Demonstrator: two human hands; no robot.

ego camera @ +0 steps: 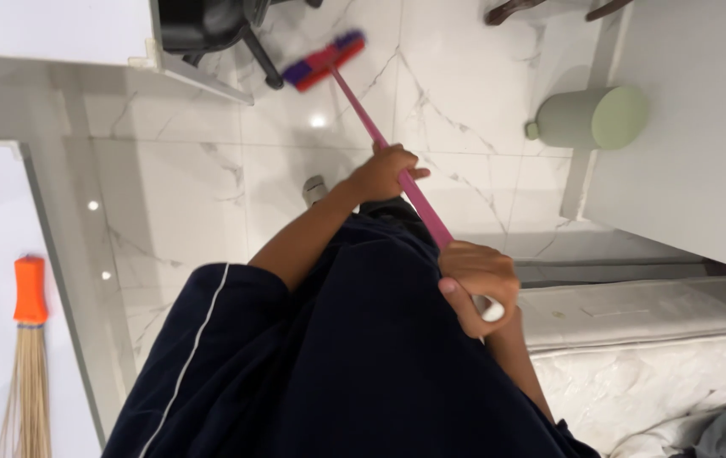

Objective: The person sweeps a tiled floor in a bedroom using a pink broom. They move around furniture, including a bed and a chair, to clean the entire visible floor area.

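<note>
A person grips one pink-handled push broom [380,136] with both hands: the left hand [382,172] is clenched around the mid-shaft, the right hand [479,280] wraps the upper end, and the red-and-purple brush head rests on the white marble floor [464,93] well ahead of them. Open floor lies around the head, bounded by a chair base [236,38] beside it, one green bin [592,117] and a mattress edge [634,314]. One straw broom [28,365] leans at left
</note>
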